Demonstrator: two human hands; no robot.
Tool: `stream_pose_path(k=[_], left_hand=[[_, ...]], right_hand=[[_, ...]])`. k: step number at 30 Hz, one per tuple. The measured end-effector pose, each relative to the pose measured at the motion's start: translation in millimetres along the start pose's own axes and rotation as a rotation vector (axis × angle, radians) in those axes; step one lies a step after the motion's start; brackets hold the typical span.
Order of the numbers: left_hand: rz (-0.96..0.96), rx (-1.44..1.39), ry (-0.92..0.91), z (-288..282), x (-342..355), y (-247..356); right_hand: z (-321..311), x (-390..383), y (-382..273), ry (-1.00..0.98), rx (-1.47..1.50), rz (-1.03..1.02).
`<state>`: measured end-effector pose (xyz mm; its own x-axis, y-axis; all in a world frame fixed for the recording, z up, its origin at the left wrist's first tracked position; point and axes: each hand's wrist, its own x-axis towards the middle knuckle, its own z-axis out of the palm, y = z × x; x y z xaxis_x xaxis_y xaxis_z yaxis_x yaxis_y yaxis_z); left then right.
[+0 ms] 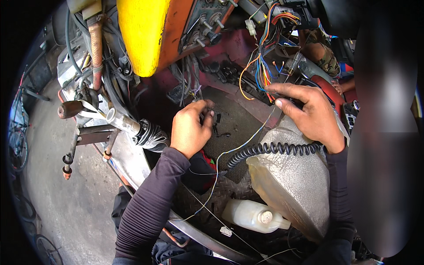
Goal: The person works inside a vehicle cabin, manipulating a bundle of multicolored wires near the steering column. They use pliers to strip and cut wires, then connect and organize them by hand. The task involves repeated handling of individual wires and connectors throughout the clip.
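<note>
My right hand [311, 110] is at the right, thumb and index finger closing on the lower end of a bundle of coloured wires [261, 66]. From those fingertips a long thin blue-and-white wire [229, 151] runs down to the left, across the floor. My left hand [191, 127] hangs left of it over a dark textured mat [234, 132], fingers curled in with the thumb against them. Whatever it pinches, if anything, is too small to make out. A black coiled cord [276, 149] stretches below my right hand over a cracked grey cover [296, 172].
A whitish plastic jug [254, 215] lies on the floor plate. To the left are a lever with a brown knob [70, 109] and hoses. A yellow-and-orange panel [141, 35] with switches juts in above. Another person's hand [339, 86] shows at the upper right.
</note>
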<state>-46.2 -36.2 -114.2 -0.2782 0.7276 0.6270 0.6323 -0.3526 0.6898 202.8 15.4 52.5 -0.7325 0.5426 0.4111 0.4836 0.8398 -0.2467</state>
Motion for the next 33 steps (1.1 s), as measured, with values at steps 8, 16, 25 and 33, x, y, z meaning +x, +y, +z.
stream_pose_path(k=[8,16,25,33], left_hand=[[0.031,0.016,0.016,0,-1,-4],[0.006,-0.002,0.017,0,-1,-3],[0.236,-0.008,0.067,-27,41,53],[0.752,0.111,0.293,-57,127,154]], right_hand=[[4,1,-4,0.022,0.009,0.029],[3,0,0,0.016,-0.031,0.008],[-2,2,-8,-0.019,-0.003,0.121],[0,0,1,0.0,0.013,0.072]])
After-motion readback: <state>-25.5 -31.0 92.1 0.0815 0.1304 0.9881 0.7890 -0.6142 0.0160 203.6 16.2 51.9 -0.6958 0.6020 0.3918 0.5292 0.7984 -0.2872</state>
